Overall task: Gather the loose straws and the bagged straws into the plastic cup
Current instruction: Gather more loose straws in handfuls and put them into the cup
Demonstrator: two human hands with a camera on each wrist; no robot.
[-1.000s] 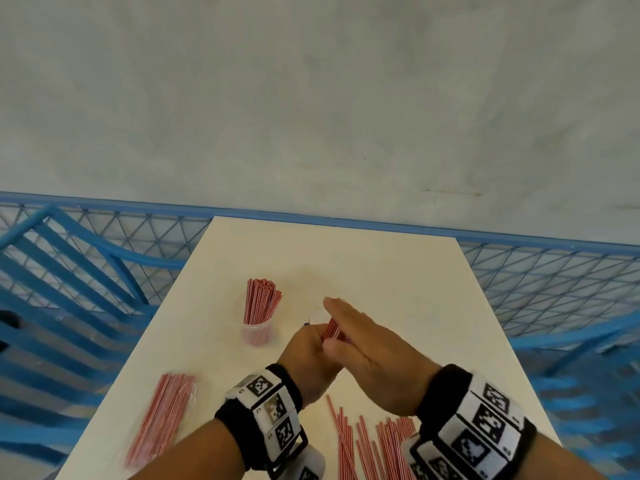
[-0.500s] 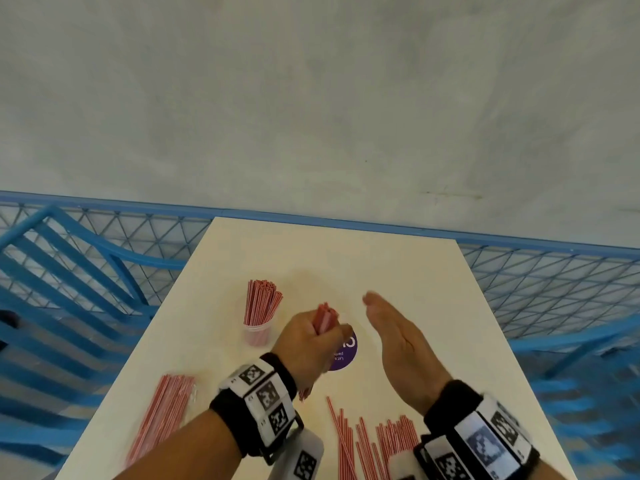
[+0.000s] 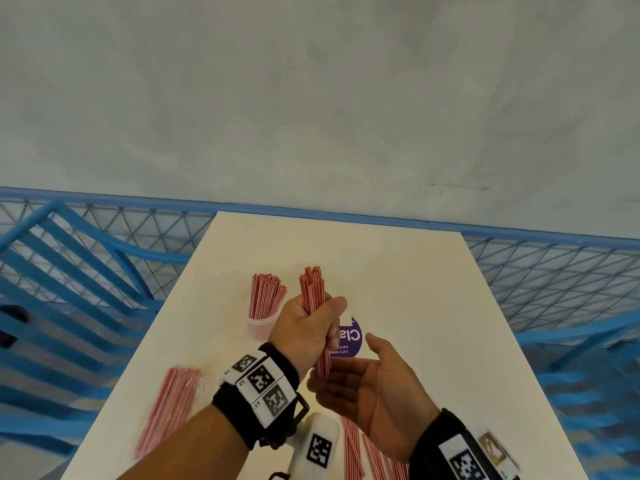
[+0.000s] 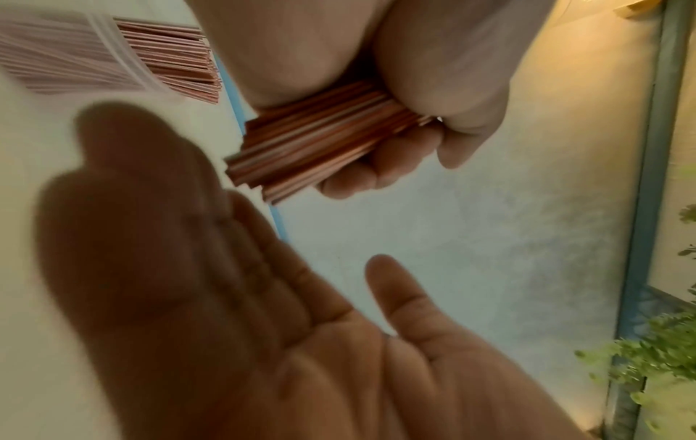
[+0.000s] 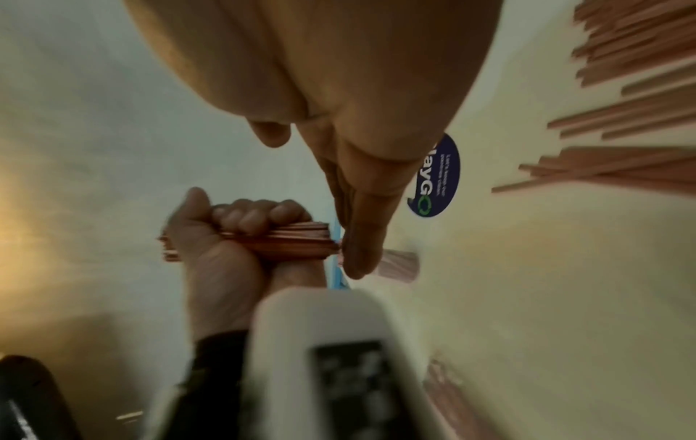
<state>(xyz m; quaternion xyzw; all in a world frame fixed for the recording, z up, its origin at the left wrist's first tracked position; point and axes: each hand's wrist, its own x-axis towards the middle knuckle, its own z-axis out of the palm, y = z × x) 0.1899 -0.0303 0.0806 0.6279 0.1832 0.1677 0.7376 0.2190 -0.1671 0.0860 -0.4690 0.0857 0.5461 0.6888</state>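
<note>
My left hand (image 3: pixel 304 336) has its grip clamped round a bundle of thin red-and-white striped straws (image 3: pixel 313 299), held upright above the cream counter (image 3: pixel 408 278). My right hand (image 3: pixel 377 396) is cupped, fingers apart, at the bundle's lower ends. The clear plastic cup (image 3: pixel 259 327), already stuffed with straws, stands just left. The bagged straws (image 3: pixel 169 407) lie near-left; the loose straws (image 3: pixel 353 448) lie nearest me.

One plastic cup (image 3: pixel 260 326), one bag of straws (image 3: pixel 169 408), two hands, one sticker (image 3: pixel 348 338)
</note>
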